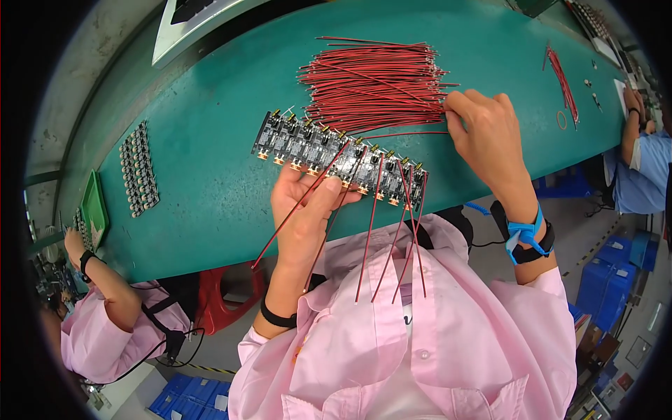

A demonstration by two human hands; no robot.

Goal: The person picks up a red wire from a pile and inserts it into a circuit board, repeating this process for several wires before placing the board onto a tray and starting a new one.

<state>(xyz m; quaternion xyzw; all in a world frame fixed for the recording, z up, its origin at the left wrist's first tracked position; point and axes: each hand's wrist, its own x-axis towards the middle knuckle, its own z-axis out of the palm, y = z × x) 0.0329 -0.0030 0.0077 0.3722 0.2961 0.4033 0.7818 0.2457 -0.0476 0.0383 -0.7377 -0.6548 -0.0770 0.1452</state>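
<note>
"What do we see in the left hand [302, 220]?"

"We see it clamped on the circuit board strip [332, 152], thumb over the near edge; the boards mostly hide the fingers underneath. Several red wires [367, 241] trail from the strip, mainly right of that grip, and we can hardly make out where they join."

"And the right hand [488, 133]?"

"Its thumb and forefinger are drawn close together beside the right end of the wire pile [378, 80], beyond the strip. A lone red wire [406, 134] runs left from the thumb, but its end is lost there, so we cannot tell whether it is pinched."

"Anything cut off?"

"Beyond the left grip, a pale-framed object [175, 31] leaves the view; we cannot tell what it is."
</note>
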